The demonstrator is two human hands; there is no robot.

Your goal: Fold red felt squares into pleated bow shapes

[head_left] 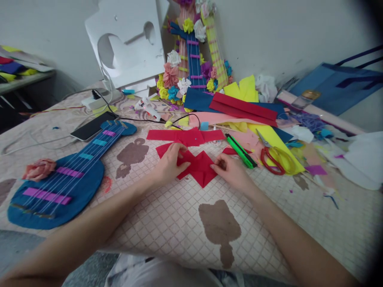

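Two red folded paper squares [204, 171] lie side by side on the table in front of me, one partly under my left hand. My left hand [171, 162] rests over the left square [163, 149], its thumb stretched apart from the curved fingers. With thumb and forefinger, my right hand [231, 170] pinches the right corner of the other square; its remaining fingers are curled. Just behind them lies a long red strip [161, 135] with a folded red piece across its middle. A green utility knife [240, 150] lies beyond my right hand, near red-handled scissors [272, 160].
A blue paper guitar [68, 171] with a pink flower lies at left, beside a phone [93, 126]. Behind are a glue gun [148, 109], a power strip [95, 101], flower-covered guitars [194, 59] and white foam [128, 44]. Coloured paper [248, 107] and scraps cover the right side.
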